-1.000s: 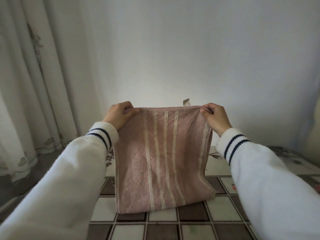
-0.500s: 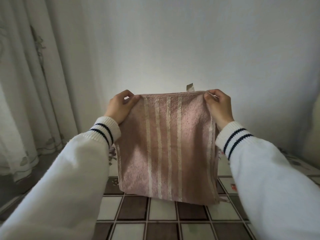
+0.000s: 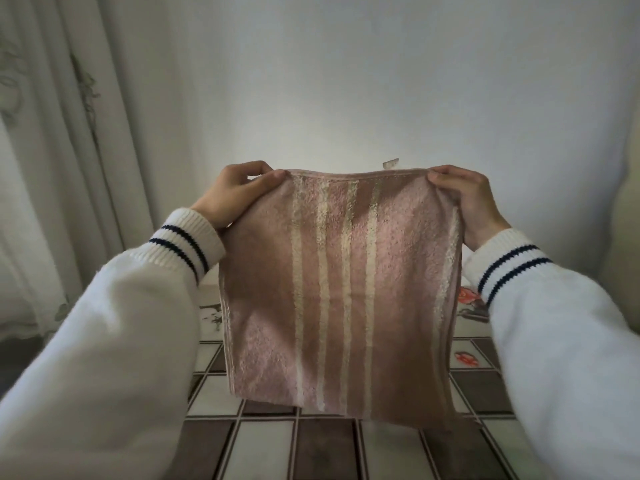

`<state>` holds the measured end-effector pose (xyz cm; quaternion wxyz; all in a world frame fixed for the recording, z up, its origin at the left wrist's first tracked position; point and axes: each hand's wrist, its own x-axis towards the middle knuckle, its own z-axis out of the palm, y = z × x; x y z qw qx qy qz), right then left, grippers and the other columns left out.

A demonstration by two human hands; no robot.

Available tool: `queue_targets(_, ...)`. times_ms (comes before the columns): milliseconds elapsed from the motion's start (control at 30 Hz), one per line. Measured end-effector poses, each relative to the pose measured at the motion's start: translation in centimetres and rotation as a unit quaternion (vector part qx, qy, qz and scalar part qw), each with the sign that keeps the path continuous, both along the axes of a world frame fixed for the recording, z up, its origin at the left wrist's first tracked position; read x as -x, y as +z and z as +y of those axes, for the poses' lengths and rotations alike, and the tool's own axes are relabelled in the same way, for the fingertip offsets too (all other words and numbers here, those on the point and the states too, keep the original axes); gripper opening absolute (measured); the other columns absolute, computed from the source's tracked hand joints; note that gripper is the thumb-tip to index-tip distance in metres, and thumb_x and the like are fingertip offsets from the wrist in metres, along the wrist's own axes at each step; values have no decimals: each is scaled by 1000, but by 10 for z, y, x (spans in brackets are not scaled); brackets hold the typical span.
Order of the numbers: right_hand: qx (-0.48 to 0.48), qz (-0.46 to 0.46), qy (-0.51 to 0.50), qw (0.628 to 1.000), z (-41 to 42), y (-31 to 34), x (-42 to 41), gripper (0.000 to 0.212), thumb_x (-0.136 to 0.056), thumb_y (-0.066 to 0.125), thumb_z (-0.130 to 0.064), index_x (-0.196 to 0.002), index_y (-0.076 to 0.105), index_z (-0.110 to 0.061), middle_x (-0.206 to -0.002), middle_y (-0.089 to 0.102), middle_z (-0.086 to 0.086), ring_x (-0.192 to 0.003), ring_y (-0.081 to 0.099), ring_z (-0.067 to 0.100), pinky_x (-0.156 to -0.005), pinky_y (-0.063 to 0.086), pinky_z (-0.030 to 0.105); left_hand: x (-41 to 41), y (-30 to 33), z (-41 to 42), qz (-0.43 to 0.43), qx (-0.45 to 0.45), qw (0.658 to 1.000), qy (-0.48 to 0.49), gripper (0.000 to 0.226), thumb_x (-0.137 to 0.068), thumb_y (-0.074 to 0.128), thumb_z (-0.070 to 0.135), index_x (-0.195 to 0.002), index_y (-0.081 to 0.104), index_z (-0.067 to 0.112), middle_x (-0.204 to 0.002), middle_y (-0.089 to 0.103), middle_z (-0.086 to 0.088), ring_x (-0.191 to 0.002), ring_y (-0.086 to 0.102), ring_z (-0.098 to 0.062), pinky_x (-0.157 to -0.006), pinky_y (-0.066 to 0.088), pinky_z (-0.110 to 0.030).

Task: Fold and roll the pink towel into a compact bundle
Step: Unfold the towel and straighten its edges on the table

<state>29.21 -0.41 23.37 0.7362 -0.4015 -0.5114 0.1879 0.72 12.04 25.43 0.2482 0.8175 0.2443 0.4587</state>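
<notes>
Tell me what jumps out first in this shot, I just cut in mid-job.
The pink towel, with pale vertical stripes, hangs upright in the centre of the view, above a checked table. The left hand and right hand pinch its top corners, white sleeves with dark cuff stripes reaching in from both sides. A small tag sticks up from the top edge near the right hand.
</notes>
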Motion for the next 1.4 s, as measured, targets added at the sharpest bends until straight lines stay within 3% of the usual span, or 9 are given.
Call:
queue_targets(133, 39, -25, 21, 999, -3, -1, -2, 17, -82, 59, -4, -69, 65, -13, -55, 67, -6, -54, 62, 9, -55, 52, 15, -3, 3, -10, 43, 39, 998, -26, 32, -86, 55, 43, -57, 63, 32, -50, 63, 19, -47, 56, 9, -51, 47, -5)
queue_targets(267, 91, -57, -21, 994, 9, -17, -6, 18, -81, 62, -4, -67, 67, -14, -56, 67, -6, -59, 62, 11, -62, 52, 21, -16, -22, 3, 108, 80, 991, 12, 31, -85, 56, 47, -60, 65, 31, -56, 67, 11, -53, 62, -2, -61, 48, -21)
queue_targets(400, 177, -125, -107, 970, 31, -49, -14, 22, -81, 64, -8, -62, 67, -19, -62, 66, -6, -68, 59, 9, -63, 47, 16, -35, -67, 25, 168, 102, 979, 57, 25, -89, 54, 39, -74, 64, 23, -78, 65, -5, -76, 60, -19, -75, 43, -24)
queue_targets(533, 257, -195, -163, 932, 50, -84, -28, 14, -80, 63, -6, -70, 67, -14, -71, 63, -2, -77, 57, 12, -73, 41, 21, -48, -105, 46, 225, 142, 960, 84, 26, -92, 53, 30, -100, 66, 8, -106, 67, -20, -81, 55, -18, -70, 42, -22)
queue_targets(667, 284, -218, -201, 912, 59, -107, -36, 7, -81, 64, -8, -77, 68, -12, -78, 65, 4, -81, 59, 16, -79, 38, 21, -54, -125, 63, 280, 147, 943, 104, 25, -90, 55, 21, -107, 63, 5, -104, 67, -17, -86, 56, -20, -81, 42, -25)
queue_targets(767, 301, -254, -236, 888, 65, -117, -41, 9, -83, 65, -12, -84, 72, -8, -84, 67, 4, -82, 57, 15, -79, 36, 20, -61, -135, 71, 303, 107, 938, 132, 25, -89, 55, 17, -109, 65, 6, -110, 66, -16, -104, 59, -28, -90, 44, -29)
queue_targets(900, 341, -311, -292, 838, 77, -127, -49, 17, -85, 62, -16, -94, 74, -7, -101, 73, 12, -95, 65, 25, -87, 48, 29, -72, -148, 84, 329, 75, 927, 164, 25, -90, 54, 18, -111, 65, 10, -117, 66, -12, -110, 58, -27, -95, 46, -34)
queue_targets(1033, 385, -315, -311, 810, 92, -139, -53, 18, -88, 57, -15, -93, 74, -12, -102, 73, 13, -97, 65, 30, -78, 45, 28, -84, -159, 97, 350, 55, 915, 194, 27, -92, 51, 23, -114, 64, 16, -121, 64, -8, -114, 57, -26, -95, 46, -35)
queue_targets(1400, 430, -271, -288, 812, 140, -188, -62, 18, -87, 54, -5, -90, 72, -6, -99, 71, 21, -90, 68, 35, -87, 54, 39, -103, -186, 129, 396, 94, 874, 267, 21, -85, 58, 30, -102, 70, 25, -116, 66, -5, -109, 60, -26, -91, 47, -33)
